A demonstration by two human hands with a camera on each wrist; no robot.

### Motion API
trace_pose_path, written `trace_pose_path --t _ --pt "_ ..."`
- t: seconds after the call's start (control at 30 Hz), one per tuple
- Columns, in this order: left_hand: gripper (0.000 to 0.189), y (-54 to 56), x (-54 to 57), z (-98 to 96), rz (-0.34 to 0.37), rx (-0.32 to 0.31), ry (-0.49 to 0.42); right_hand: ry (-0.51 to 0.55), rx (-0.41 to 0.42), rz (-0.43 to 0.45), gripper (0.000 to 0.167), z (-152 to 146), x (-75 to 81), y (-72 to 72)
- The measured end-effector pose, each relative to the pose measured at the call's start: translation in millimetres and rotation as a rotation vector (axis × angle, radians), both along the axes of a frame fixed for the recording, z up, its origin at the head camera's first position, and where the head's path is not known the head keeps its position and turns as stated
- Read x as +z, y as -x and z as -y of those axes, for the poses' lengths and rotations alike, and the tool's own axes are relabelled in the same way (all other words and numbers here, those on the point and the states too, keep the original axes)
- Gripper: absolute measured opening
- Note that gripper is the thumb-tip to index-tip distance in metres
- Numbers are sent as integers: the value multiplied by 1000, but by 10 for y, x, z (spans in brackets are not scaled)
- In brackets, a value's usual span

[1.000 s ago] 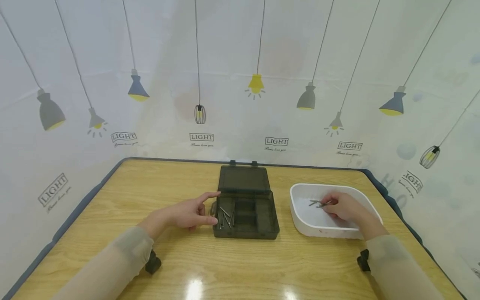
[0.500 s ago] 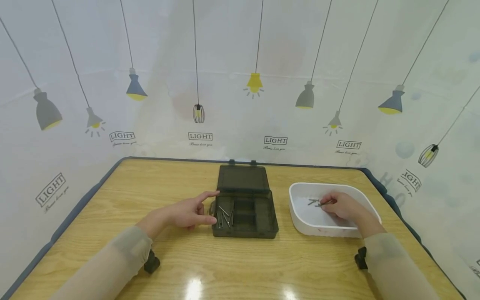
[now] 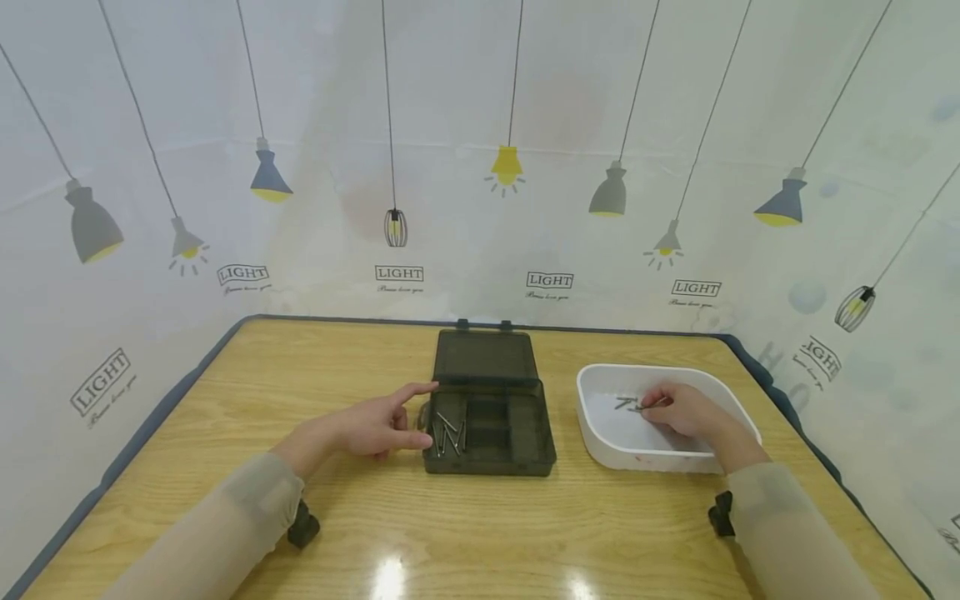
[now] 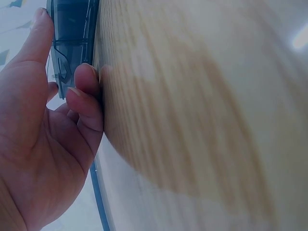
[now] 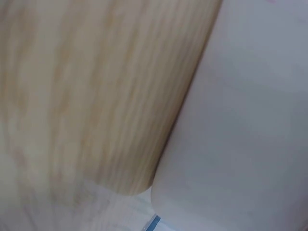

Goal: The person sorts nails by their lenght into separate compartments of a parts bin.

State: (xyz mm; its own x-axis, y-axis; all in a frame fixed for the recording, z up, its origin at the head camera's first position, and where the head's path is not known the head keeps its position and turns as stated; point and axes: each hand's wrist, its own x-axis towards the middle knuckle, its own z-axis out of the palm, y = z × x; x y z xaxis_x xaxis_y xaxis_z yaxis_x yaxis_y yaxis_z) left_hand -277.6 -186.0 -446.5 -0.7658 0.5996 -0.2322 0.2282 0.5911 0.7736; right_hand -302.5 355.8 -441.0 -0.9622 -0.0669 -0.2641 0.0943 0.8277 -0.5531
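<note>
A dark, see-through compartment box [image 3: 491, 425] lies on the table with its lid [image 3: 486, 354] folded back. Several thin metal nails [image 3: 448, 435] lie in its left compartment. My left hand [image 3: 367, 423] is at the box's left side, index finger straight to the far corner and thumb straight at the near rim; its other fingers are bent in the left wrist view. To the right, my right hand [image 3: 682, 410] reaches into a white tray [image 3: 596, 437], fingertips pinching a thin metal nail. A few loose nails [image 3: 624, 403] lie beside those fingertips. The right wrist view misses the fingers.
The wooden table [image 3: 480, 533] is bordered by a dark edge, with a lamp-printed cloth [image 3: 465, 108] rising behind it and at both sides. In the box, the middle is divided into small compartments, with a longer one at right.
The view has shifted slightly. Both hands stay in nearly the same places, the right one still at the nails in the tray.
</note>
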Motion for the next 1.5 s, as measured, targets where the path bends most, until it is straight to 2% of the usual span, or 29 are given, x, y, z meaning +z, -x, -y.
trace_pose_path --t 0.37,0.53,0.73,1.0,1.23,1.5 --pt "95 6 -16 -33 -14 -7 13 8 15 -36 21 -73 38 -41" --pt "95 -3 1 -43 -13 -5 11 67 30 -75 26 -61 144 -85" --pt "96 -19 28 -43 -11 -12 8 172 60 -58 37 39 280 -169" --pt "96 -14 16 -28 -12 -6 15 345 119 -59 39 292 362 -270" --pt "97 -6 -8 -12 1 2 5 437 169 -82 39 560 413 -319" --pt "96 -10 -3 6 -4 5 9 544 190 -58 39 869 464 -355"
